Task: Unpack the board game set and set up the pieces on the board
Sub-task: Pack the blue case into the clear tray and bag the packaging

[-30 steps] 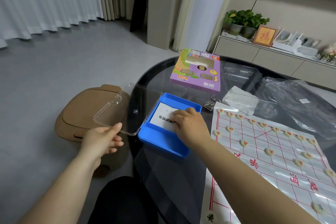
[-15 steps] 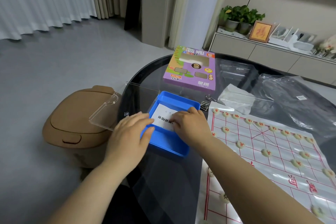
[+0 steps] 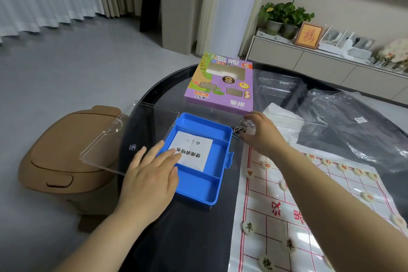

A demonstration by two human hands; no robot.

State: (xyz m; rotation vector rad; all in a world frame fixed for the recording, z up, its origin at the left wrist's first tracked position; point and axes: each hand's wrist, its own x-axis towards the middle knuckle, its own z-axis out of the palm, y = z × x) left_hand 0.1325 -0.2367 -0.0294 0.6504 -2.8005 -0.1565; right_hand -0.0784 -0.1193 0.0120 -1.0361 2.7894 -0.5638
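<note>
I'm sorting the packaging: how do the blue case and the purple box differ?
The blue case lies open, its clear lid folded out to the left and a leaflet inside; the purple box looks closed. The case is plain; the box carries printed pictures. Both lie flat on the dark table.

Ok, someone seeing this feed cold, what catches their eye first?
The bright blue tray, centre frame, left hand flat on its white leaflet, clear lid open leftward. Right of it lies the red-lined board dotted with pale pieces; behind, a purple box.
</note>
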